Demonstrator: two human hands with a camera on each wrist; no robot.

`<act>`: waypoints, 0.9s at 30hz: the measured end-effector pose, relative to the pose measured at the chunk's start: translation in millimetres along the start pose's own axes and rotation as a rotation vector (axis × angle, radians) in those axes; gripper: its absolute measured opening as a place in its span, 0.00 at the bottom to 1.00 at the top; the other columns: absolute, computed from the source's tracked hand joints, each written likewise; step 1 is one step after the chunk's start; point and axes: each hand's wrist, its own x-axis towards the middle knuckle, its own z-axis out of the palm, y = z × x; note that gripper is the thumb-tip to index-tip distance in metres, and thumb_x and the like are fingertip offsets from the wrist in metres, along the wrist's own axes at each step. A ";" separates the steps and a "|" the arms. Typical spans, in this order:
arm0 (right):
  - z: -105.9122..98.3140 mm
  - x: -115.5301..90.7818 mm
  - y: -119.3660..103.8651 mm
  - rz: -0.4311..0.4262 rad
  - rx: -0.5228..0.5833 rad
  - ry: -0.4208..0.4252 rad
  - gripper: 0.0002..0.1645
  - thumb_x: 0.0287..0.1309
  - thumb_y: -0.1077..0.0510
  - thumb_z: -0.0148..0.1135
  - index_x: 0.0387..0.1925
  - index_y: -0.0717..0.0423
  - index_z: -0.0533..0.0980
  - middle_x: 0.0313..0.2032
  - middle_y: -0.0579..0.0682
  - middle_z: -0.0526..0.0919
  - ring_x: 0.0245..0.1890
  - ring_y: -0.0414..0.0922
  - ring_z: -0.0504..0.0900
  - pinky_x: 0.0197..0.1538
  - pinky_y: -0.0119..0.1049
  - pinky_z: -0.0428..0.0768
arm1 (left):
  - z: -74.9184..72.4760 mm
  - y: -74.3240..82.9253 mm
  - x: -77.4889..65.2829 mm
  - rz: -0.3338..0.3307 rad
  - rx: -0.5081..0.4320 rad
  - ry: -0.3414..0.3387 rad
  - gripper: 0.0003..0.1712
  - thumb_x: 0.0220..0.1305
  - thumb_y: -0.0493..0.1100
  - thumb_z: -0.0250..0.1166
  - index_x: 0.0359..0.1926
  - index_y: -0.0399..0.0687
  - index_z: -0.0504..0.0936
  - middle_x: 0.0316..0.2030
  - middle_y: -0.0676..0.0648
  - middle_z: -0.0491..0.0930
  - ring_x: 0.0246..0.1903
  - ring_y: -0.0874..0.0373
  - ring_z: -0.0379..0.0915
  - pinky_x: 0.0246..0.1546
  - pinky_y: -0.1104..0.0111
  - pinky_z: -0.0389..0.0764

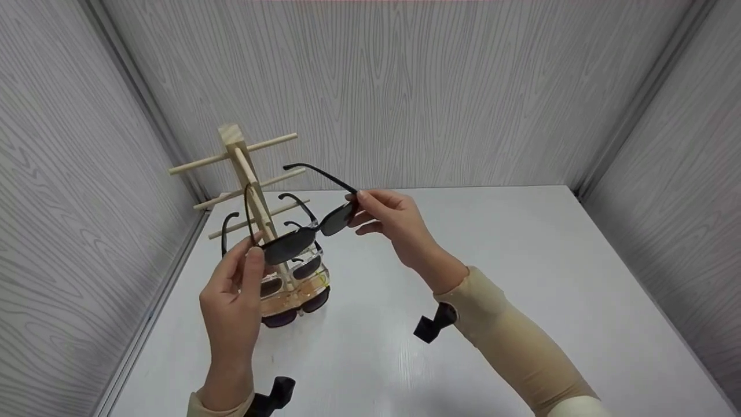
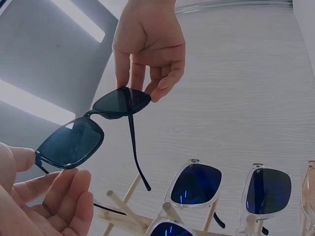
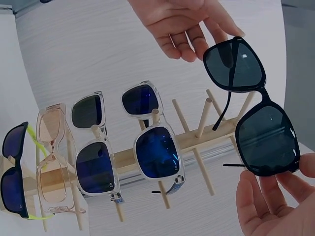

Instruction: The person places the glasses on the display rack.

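Black sunglasses (image 1: 289, 246) with dark lenses hang unfolded between both hands, over the front of a wooden eyewear stand (image 1: 231, 134). My left hand (image 1: 234, 286) pinches the frame's left corner between thumb and fingers. At the other corner, near the hinge, my right hand (image 1: 393, 219) pinches the frame with thumb and fingertips. One temple reaches back toward the stand's bare upper pegs in the head view. The right wrist view shows both lenses of the sunglasses (image 3: 266, 140) beside the stand's uncovered pegs (image 3: 203, 118).
Lower on the stand sit clear-framed sunglasses (image 3: 157, 152) with blue lenses, another clear pair (image 3: 93, 167), a peach-tinted pair (image 3: 51, 177) and a dark pair (image 3: 12, 191) with yellow-green temples. The stand rises from a white table (image 1: 492, 260) between grey wood-grain panels (image 1: 376, 87).
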 end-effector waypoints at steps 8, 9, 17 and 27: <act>13.3 11.1 -4.7 0.015 -0.016 0.031 0.11 0.63 0.57 0.57 0.39 0.62 0.79 0.30 0.55 0.81 0.30 0.49 0.82 0.36 0.40 0.81 | -4.1 -4.0 12.0 0.005 -0.056 0.051 0.15 0.68 0.36 0.54 0.53 0.37 0.78 0.40 0.44 0.81 0.31 0.57 0.78 0.36 0.73 0.80; 15.1 12.6 -5.3 0.019 -0.017 0.030 0.11 0.62 0.57 0.57 0.39 0.62 0.79 0.30 0.54 0.81 0.30 0.50 0.82 0.36 0.40 0.81 | -4.8 -4.3 13.1 0.009 -0.061 0.061 0.15 0.68 0.36 0.54 0.52 0.37 0.78 0.39 0.44 0.81 0.30 0.57 0.77 0.35 0.73 0.80; 23.9 18.2 -9.3 0.004 -0.021 0.015 0.11 0.63 0.57 0.56 0.38 0.61 0.79 0.29 0.53 0.80 0.29 0.49 0.82 0.36 0.40 0.81 | -9.9 -1.2 19.0 0.023 -0.082 0.097 0.14 0.68 0.35 0.54 0.51 0.33 0.78 0.41 0.44 0.81 0.30 0.56 0.76 0.35 0.74 0.79; 28.6 13.2 -11.0 0.028 -0.023 0.011 0.12 0.63 0.56 0.56 0.38 0.62 0.79 0.29 0.53 0.81 0.28 0.48 0.82 0.35 0.39 0.81 | -14.3 1.2 16.5 0.030 -0.050 0.112 0.13 0.68 0.36 0.54 0.49 0.34 0.79 0.41 0.45 0.82 0.29 0.57 0.76 0.34 0.74 0.79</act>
